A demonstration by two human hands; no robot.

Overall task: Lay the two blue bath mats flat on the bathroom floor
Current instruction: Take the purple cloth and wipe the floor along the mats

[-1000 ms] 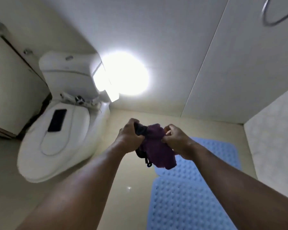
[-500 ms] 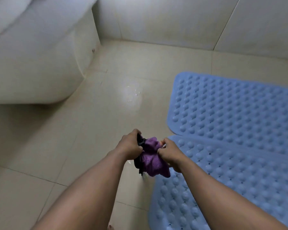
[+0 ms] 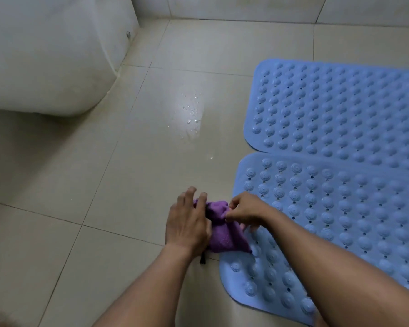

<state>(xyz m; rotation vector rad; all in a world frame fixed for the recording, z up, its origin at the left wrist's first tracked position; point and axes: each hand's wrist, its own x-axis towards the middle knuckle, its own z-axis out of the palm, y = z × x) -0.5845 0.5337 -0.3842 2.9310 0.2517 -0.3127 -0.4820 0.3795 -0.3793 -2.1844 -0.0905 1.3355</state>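
Two blue mats lie flat on the tiled floor [image 3: 99, 175], the far bath mat [image 3: 340, 107] meeting the near bath mat [image 3: 354, 208]. At the near mat's left edge, the left hand [image 3: 187, 224] rests with fingers extended on a purple cloth [image 3: 220, 234]; the right hand [image 3: 244, 208] pinches it.

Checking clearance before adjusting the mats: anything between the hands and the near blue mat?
Yes. A purple cloth sits between them, draped over the left edge of the near blue mat. The right hand pinches it and the left hand rests on it. The far blue mat lies apart from the cloth.
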